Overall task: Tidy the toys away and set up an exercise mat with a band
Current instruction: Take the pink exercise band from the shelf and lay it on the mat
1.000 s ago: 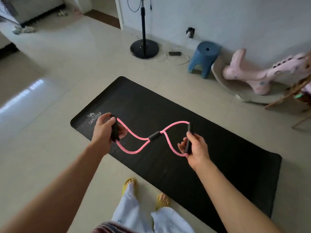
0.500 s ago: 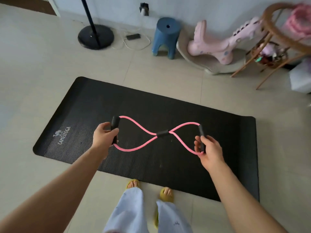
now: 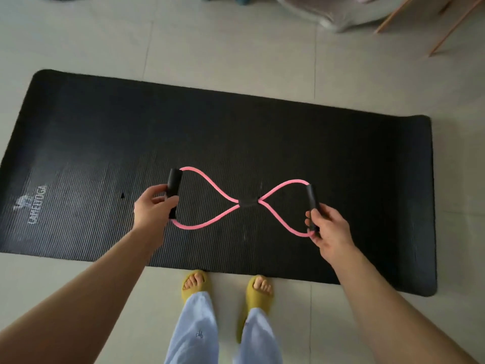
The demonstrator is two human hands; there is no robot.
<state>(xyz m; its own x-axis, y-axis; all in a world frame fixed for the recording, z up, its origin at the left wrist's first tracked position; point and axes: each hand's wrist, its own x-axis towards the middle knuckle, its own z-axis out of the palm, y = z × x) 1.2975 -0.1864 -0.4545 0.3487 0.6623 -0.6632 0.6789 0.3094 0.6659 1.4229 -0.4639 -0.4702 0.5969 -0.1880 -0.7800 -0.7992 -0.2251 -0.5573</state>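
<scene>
A black exercise mat [image 3: 262, 132] lies unrolled across the tiled floor, its logo at the left end. Over its middle I hold a pink figure-eight resistance band [image 3: 210, 183] with black foam handles and a black centre sleeve. My left hand [image 3: 153, 207] grips the left handle. My right hand [image 3: 326, 228] grips the lower part of the right handle. The band is spread flat between both hands, low over the mat; whether it touches the mat I cannot tell.
My feet in yellow slippers [image 3: 227, 286] stand at the mat's near edge. At the top of view are a grey rocker base [image 3: 341, 17] and thin wooden legs [image 3: 451, 24]. Bare tiles surround the mat.
The view has tilted down and squared up to the mat. Both hands have lowered the band toward the mat and spread it wider. The stool, lamp stand and pink rocker have left the view.
</scene>
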